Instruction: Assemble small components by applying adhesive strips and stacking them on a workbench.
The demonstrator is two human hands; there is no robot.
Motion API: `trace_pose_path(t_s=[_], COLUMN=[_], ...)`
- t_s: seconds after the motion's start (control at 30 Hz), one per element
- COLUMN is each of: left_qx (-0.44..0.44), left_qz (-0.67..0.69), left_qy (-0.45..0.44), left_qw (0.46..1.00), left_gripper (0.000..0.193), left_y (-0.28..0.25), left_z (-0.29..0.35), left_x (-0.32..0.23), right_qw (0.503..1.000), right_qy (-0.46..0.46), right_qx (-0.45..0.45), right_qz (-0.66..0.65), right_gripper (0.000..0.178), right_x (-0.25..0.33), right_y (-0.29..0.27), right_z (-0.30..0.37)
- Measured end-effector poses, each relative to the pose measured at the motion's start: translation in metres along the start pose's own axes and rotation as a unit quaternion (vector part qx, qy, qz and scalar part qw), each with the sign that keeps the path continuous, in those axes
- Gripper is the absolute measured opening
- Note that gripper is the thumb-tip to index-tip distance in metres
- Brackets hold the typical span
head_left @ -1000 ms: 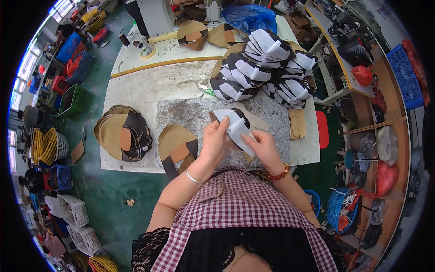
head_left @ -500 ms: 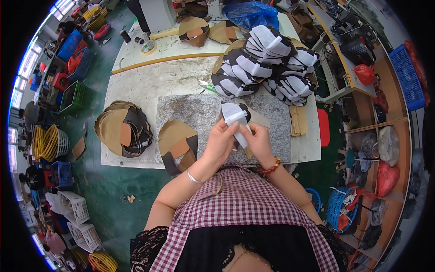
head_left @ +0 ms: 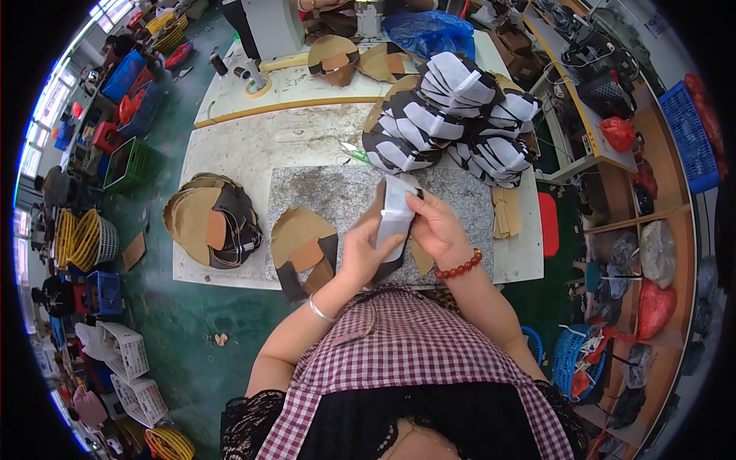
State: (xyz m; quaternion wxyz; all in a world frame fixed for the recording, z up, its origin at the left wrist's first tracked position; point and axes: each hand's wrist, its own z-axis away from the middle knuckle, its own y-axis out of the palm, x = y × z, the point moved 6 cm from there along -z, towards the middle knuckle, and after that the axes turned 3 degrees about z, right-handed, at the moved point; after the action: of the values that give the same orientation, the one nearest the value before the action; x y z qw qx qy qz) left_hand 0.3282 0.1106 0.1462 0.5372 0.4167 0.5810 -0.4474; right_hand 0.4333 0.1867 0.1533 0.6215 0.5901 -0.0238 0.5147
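One white-faced piece point(head_left: 395, 222), pinched at two places — left hand point(head_left: 362, 249) lower, right hand point(head_left: 440, 231) near its top

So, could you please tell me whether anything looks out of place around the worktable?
Yes: small pale scraps and a flat brown piece lie loose on the green floor, looking dropped, while the brown-and-black stack sits on the worktable.

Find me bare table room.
Bare tabletop lies between the yellow strip, brown stack and grey slab. Crowded: right rear, under black-and-white bundles, and the slab's front, where left hand and right hand hold a white piece.
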Motion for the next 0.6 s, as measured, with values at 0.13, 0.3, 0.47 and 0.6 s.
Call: trace_pose_path(t_s=[0.13, 0.3, 0.47, 0.6], left_qx=[0.139, 0.126, 0.147, 0.053], left_qz=[-0.002, 0.371, 0.229, 0.272], left_qy=[0.031, -0.196, -0.149, -0.113], left_qw=[0.99, 0.899, 0.951, 0.954], left_gripper=[0.011, 0.02, 0.02, 0.019], left_y=[-0.013, -0.013, -0.011, 0.004], left_z=[0.011, -0.001, -0.013, -0.009], left_x=[0.005, 0.002, 0.012, 0.003], right_qw=[0.999, 0.984, 0.936, 0.866], right_qy=[0.016, 0.054, -0.1, -0.218], right_qx=[-0.022, 0.043, -0.044, -0.146], right_qz=[0.043, 0.164, 0.335, 0.425], right_gripper=[0.019, 0.023, 0.02, 0.025], right_x=[-0.005, 0.003, 0.004, 0.002], right_y=[-0.008, 0.01, 0.003, -0.006], right_z=[-0.002, 0.001, -0.011, -0.021])
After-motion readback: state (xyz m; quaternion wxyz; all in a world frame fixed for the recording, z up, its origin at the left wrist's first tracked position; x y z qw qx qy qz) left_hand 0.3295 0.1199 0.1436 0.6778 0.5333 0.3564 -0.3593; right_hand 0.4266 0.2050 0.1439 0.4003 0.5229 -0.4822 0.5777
